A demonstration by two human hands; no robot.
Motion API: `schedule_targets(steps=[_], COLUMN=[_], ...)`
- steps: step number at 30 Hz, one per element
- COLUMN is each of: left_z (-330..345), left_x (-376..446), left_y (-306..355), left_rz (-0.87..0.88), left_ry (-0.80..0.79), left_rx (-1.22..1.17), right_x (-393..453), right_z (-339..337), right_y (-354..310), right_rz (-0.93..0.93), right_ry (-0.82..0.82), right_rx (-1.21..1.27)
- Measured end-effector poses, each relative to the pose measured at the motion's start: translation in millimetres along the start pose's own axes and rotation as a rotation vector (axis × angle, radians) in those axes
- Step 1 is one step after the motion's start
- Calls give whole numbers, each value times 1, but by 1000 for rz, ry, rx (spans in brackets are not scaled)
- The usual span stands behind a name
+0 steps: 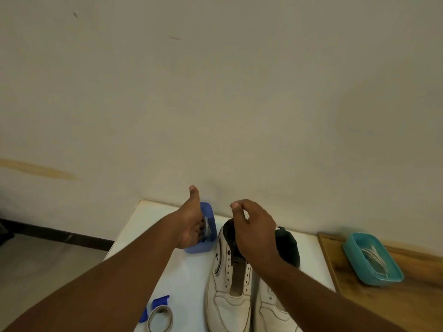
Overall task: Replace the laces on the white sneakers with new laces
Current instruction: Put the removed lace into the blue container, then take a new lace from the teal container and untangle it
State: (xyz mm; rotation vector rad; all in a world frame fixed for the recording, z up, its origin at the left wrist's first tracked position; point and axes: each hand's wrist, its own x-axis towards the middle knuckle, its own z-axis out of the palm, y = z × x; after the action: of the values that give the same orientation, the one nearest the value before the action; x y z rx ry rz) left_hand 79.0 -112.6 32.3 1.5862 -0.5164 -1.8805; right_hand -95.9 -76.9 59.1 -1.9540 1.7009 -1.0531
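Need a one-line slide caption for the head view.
Left hand reaches into blue tub; right hand hovers over unlaced white sneakers.

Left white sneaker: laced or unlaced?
Unlaced: the left white leather sneaker shows bare eyelets and exposed tongue, no lace across.

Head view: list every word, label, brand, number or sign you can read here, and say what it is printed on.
No readable text anywhere in this view.
Left sneaker: a small dark star-like mark on its side, a symbol, not lettering.
Right sneaker: a faint mark on the upper, too blurred to read.
Blue bin, teal tray, tape roll: no print visible.
Wall: only stains and scuffs.
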Motion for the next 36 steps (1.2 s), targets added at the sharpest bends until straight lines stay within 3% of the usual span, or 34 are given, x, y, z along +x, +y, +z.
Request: schedule_targets(steps=[5,12,19,24,26,28,31,33,36], left_z=[5,7,23,33,44,59,78,82,92], left_x=[4,4,-17,-24,-37,-58,-91,-89,-74], left_y=[1,14,12,3,-2,-20,-66,-99,-130], left_rz=[-5,10,4,154,265,523,821,810,585], left_ry=[52,89,-20,174,286,400,438,454,486], left_rx=[170,307,177,140,242,425,741,920,1216], right_x=[-48,-109,-115,-117,-117,-119,-120,-120,-124], right_z=[-35,-46,-37,-35,-39,-42,-44,-45,-45], right_y=[20,55,64,63,61,61,62,65,76], right_rz=[-14,-77,-109,-124,-118,-103,-58,-44,-11], right_ry=[-2,7,101,92,80,59,87,80,19], right_rx=[92,-17,-39,-91,-103,-106,-161,-212,-326])
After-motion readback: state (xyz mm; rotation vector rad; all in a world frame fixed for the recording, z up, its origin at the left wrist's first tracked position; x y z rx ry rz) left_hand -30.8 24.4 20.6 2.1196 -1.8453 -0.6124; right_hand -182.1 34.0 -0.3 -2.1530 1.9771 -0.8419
